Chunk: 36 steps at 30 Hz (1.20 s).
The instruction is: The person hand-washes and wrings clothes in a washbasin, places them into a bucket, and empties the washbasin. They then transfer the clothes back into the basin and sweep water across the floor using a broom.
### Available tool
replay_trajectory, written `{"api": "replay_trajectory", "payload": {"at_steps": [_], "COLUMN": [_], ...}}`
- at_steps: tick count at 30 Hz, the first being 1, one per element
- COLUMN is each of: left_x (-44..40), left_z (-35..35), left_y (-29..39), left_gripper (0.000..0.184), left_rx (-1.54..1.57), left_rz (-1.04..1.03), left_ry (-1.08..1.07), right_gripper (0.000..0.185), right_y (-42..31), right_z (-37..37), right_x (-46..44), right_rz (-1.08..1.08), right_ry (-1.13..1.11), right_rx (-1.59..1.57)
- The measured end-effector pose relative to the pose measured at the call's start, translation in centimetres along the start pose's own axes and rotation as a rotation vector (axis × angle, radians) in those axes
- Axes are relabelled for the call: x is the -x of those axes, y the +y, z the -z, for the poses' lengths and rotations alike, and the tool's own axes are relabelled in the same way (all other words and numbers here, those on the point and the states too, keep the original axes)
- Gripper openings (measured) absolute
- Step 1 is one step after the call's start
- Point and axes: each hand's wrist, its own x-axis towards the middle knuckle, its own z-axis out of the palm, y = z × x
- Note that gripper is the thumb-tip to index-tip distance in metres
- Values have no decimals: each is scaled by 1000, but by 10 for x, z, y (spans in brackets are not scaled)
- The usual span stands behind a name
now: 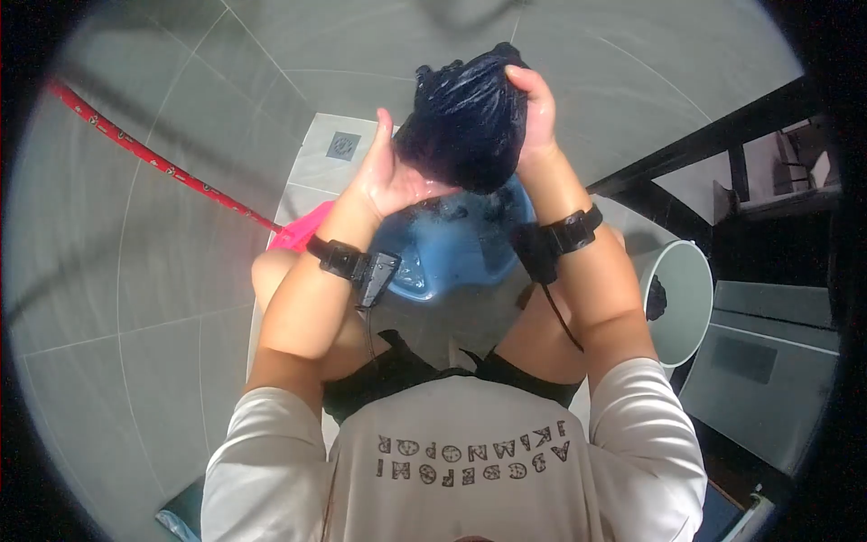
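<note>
A bundled wet dark cloth (pixel 465 122), nearly black, is held up in front of me above a blue basin (pixel 433 262). My right hand (pixel 536 113) grips its right side, thumb on top and the other fingers mostly hidden behind. On the lower left, my left hand (pixel 397 176) supports the cloth with palm turned up, thumb raised apart and fingers reaching under it. The basin stands between my knees, partly hidden by the cloth and hands. Water and some dark material show inside it.
To my right stands a pale green bucket (pixel 682 303) with something dark inside. A bright pink object (pixel 302 230) lies beside my left knee, near a red patterned hose or pole (pixel 163 158). A floor drain (pixel 343 145) is ahead; a black frame (pixel 695 149) is at right.
</note>
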Motion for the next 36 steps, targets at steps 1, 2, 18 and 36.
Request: {"api": "replay_trajectory", "payload": {"at_steps": [1, 2, 18, 36], "left_x": [-1, -9, -8, -1], "left_z": [-10, -4, -34, 53], "left_y": [-1, 5, 1, -132], "left_gripper": [69, 69, 23, 18], "left_rx": [46, 46, -1483, -2456], "left_rz": [-36, -36, -1246, -570], "left_ry": [-16, -17, 161, -745], "right_gripper": [35, 41, 25, 39], "right_y": [3, 6, 30, 115], "right_z": [-1, -1, 67, 107], "right_x": [2, 2, -53, 25], "right_rz": [-13, -27, -546, -198], "right_ry": [-46, -91, 70, -177], "right_rx": [17, 34, 42, 1982]}}
